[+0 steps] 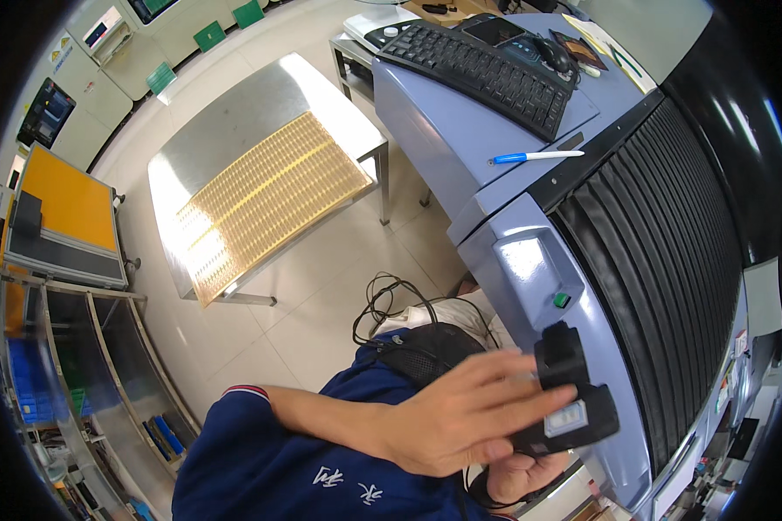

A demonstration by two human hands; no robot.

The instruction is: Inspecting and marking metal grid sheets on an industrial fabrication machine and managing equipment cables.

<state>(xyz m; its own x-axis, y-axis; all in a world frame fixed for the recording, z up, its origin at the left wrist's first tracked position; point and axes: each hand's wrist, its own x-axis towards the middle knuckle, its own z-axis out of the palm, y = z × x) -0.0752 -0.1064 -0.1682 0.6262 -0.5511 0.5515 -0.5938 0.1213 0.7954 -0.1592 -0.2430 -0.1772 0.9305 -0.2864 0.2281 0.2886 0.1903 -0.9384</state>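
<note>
A black handheld scanner with a small pale window (pixel 565 408) is held at the front corner of the blue-grey machine housing (pixel 495 148). It is gripped from below by the right hand (pixel 526 473); the left hand (pixel 460 412), its fingers (pixel 513 382) spread open, is laid across it. A steadier hold would likely be given if the window were kept uncovered.

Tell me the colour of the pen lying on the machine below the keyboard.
The pen has a white barrel with a blue cap end, seen clearly in the head view.
</note>
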